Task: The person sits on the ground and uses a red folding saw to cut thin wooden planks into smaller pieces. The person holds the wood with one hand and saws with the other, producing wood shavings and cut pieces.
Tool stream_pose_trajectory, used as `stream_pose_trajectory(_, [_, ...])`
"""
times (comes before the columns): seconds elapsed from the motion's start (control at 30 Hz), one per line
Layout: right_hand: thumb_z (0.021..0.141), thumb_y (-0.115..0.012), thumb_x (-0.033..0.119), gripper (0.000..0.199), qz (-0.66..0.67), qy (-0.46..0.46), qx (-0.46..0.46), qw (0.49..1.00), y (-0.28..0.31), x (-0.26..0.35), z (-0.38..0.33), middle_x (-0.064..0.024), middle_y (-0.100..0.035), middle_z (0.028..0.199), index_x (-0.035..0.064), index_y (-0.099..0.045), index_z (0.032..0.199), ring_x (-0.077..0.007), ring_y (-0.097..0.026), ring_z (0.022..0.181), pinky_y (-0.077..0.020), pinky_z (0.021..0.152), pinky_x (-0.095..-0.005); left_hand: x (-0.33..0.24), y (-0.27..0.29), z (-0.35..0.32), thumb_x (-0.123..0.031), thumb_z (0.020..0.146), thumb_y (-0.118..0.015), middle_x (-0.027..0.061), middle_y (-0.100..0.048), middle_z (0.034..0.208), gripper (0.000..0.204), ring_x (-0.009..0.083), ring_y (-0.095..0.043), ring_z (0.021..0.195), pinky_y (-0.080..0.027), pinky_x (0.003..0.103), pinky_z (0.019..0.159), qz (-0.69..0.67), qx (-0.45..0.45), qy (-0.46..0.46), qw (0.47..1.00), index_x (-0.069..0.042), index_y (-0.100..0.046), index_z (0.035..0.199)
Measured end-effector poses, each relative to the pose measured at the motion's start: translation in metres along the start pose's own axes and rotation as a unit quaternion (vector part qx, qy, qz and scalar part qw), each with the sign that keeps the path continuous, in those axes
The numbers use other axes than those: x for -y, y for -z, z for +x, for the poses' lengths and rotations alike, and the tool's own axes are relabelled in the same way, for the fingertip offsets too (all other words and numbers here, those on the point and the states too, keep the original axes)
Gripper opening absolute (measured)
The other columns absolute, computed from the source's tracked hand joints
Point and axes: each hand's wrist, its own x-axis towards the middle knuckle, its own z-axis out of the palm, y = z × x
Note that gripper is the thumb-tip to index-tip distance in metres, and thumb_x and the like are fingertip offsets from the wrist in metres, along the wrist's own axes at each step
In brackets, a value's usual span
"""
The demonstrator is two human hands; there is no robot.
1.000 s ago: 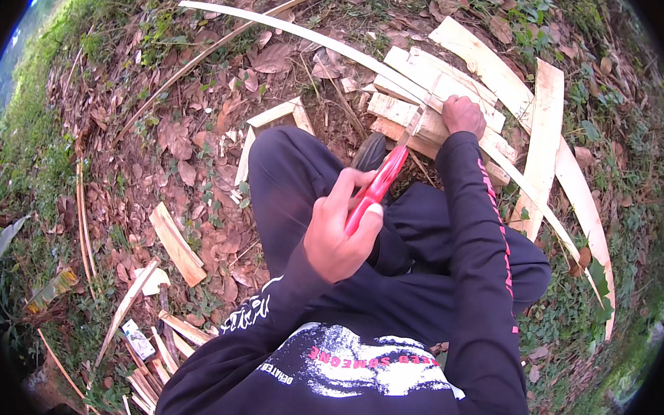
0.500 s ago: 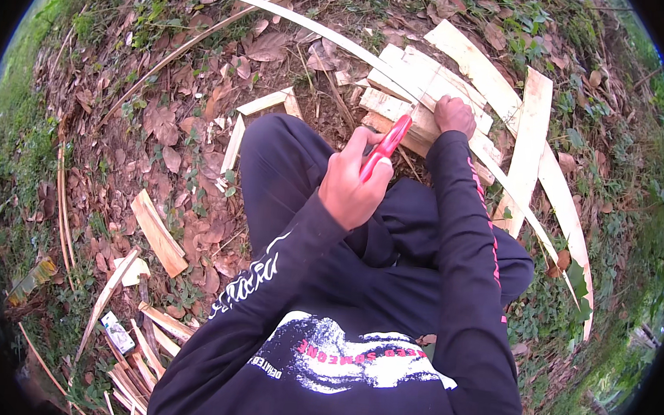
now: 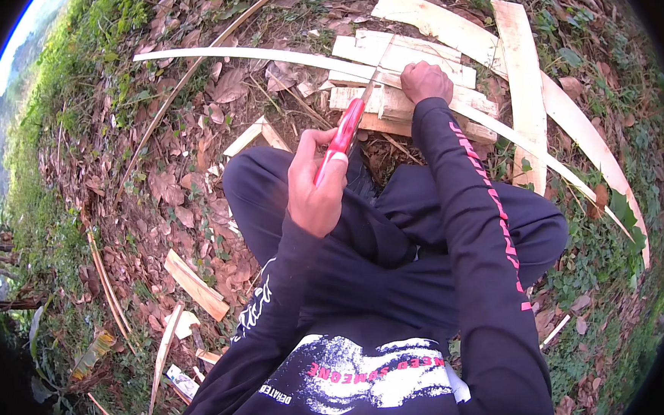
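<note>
Brown dead leaves are covering the ground (image 3: 158,197), with green weeds growing along its edges. On it a person in black trousers and a black long-sleeved top with pink lettering on the sleeve is sitting with knees bent, seen from above.

Pale split wood is lying all about. The wide boards (image 3: 522,75) are spreading across the upper right, and a stack of shorter pale slats (image 3: 402,56) is sitting just in front of the knees. A long thin strip (image 3: 242,54) is running from the upper left, across the slats, and down toward the right edge, bending as it goes. Smaller offcuts (image 3: 194,284) are scattered on the leaves at the lower left.

The right hand (image 3: 426,82) is resting on the strip where it crosses the slats, its fingers curled shut around the strip and pressing it down onto the stack.

The left hand (image 3: 317,182) is raised over the lap, its fingers wrapped tight around the red handle of a knife (image 3: 350,121). The knife is pointing up and away from the body, tilted slightly right, and its grey blade is reaching the strip just to the left of the right hand. Whether the edge is biting into the strip or only touching it cannot be told.
</note>
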Motion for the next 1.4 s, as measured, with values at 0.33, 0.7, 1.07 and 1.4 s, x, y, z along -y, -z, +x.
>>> stream_pose_trajectory(0.33, [0.088, -0.045, 0.030, 0.039, 0.047, 0.005, 0.019, 0.999, 0.000, 0.000, -0.002, -0.0190, -0.072, 0.088, 0.0057, -0.076, 0.085, -0.0344, -0.071, 0.085, -0.0536, 0.080, -0.0431, -0.018, 0.002, -0.024, -0.007, 0.095, -0.041, -0.0027, -0.039, 0.057, 0.028, 0.0033, -0.032, 0.045, -0.024, 0.020, 0.041, -0.008, 0.004, 0.003, 1.000, 0.005, -0.046, 0.119])
stream_pose_trajectory(0.7, [0.088, -0.044, 0.032, 0.041, 0.038, -0.002, 0.057, 0.998, 0.002, 0.003, -0.003, -0.0187, -0.073, 0.092, 0.0064, -0.077, 0.089, -0.0326, -0.071, 0.086, -0.0534, 0.081, -0.0419, -0.037, 0.016, -0.054, -0.009, 0.095, -0.043, -0.0035, -0.037, 0.052, 0.029, 0.0024, -0.028, 0.042, -0.022, 0.019, 0.039, 0.048, -0.019, 0.000, 0.999, 0.006, -0.049, 0.118])
stream_pose_trajectory(1.07, [0.089, -0.043, 0.039, 0.047, 0.001, 0.003, 0.027, 1.000, 0.002, 0.003, -0.001, -0.0207, -0.072, 0.093, 0.0057, -0.076, 0.094, -0.0354, -0.070, 0.090, -0.0520, 0.084, -0.0440, -0.044, 0.032, -0.066, -0.006, 0.091, -0.052, 0.0076, -0.065, 0.071, 0.031, 0.0048, -0.052, 0.059, -0.041, 0.021, 0.057, 0.098, 0.002, 0.012, 0.995, 0.007, -0.050, 0.119])
stream_pose_trajectory(1.4, [0.089, -0.043, 0.044, 0.052, -0.026, -0.018, 0.031, 0.999, 0.002, 0.006, -0.001, -0.0226, -0.071, 0.097, 0.0041, -0.075, 0.097, -0.0374, -0.068, 0.095, -0.0503, 0.088, -0.0448, -0.040, 0.033, -0.065, -0.008, 0.090, -0.053, 0.0115, -0.060, 0.062, 0.030, 0.0162, -0.061, 0.056, -0.046, 0.030, 0.057, 0.079, 0.010, -0.005, 0.997, 0.005, -0.051, 0.117])
